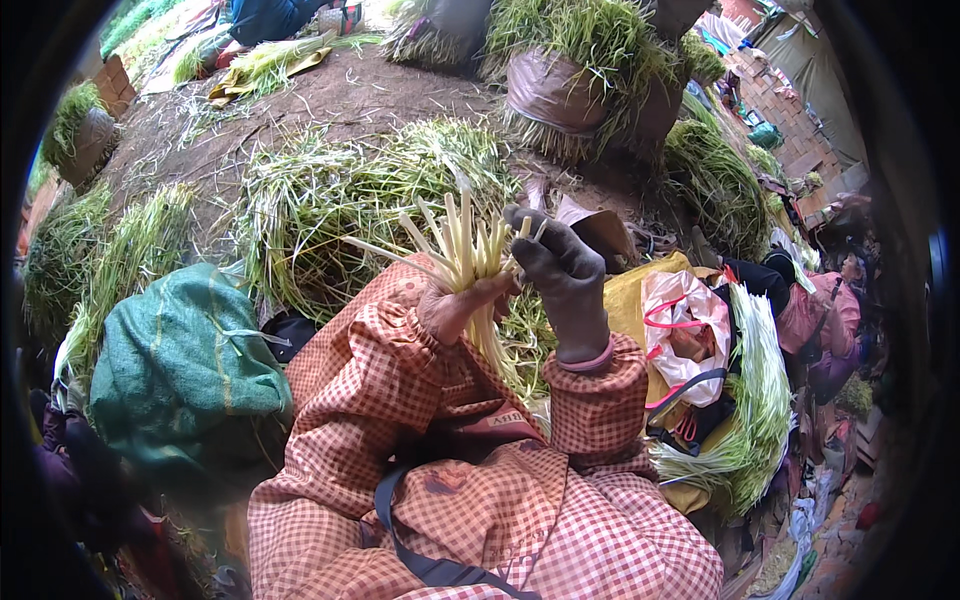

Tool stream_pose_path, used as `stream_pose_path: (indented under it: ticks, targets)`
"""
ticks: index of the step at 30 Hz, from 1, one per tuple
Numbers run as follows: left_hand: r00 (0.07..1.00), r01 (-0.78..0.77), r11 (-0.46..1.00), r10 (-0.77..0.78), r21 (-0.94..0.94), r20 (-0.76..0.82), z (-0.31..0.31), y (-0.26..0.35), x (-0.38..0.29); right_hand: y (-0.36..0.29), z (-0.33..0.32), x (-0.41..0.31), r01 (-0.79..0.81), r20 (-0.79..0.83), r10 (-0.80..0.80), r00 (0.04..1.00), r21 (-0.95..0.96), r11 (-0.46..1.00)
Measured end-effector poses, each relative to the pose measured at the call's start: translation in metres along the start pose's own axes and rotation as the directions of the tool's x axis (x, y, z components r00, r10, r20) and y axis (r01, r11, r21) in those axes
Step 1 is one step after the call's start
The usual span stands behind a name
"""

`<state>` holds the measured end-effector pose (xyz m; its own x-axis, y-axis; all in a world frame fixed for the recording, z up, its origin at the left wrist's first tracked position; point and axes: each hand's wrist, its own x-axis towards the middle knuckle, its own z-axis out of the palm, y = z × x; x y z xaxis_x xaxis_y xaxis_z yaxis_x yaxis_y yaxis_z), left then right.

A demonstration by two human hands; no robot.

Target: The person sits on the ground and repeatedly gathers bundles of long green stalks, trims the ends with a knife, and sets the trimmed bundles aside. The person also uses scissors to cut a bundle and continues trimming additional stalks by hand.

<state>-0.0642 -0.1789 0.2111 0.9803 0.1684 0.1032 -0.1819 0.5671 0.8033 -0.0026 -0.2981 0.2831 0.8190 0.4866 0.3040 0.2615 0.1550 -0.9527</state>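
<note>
My bare left hand [461, 304] is wrapped around a bundle of pale plant stalks [466, 240]. The cut ends fan out above the fist, and the paler green length hangs down below it. At the right edge of the bundle, my right hand [562, 270] wears a grey glove. Its fingers are curled around a couple of stalk ends, whose tips stick out between them. Beyond both hands lies a large heap of loose green stalks [337, 202] on the ground. My checked sleeves and apron [487, 487] fill the space beneath the hands.
At left sits a green woven sack [187, 352]. To the right are a yellow sack [637, 292], a white-and-pink plastic bag [686, 337] and a long bundle of pale greens [757, 405]. A plastic-wrapped bale of greens [559, 90] stands ahead. Another person [821, 315] sits at far right.
</note>
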Motion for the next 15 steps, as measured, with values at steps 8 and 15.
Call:
stream_pose_path:
  ticks: [8,15]
  targets:
    - [0.991,-0.035,0.986,0.012,-0.164,-0.137,-0.017,-0.011,0.008,0.02,-0.014,0.008,0.16,-0.239,-0.053,0.97,0.455,0.876]
    - [0.999,-0.034,0.996,0.035,-0.083,0.007,-0.036,-0.009,0.001,-0.04,-0.049,0.007,-0.056,-0.234,-0.002,0.972,-0.241,0.969]
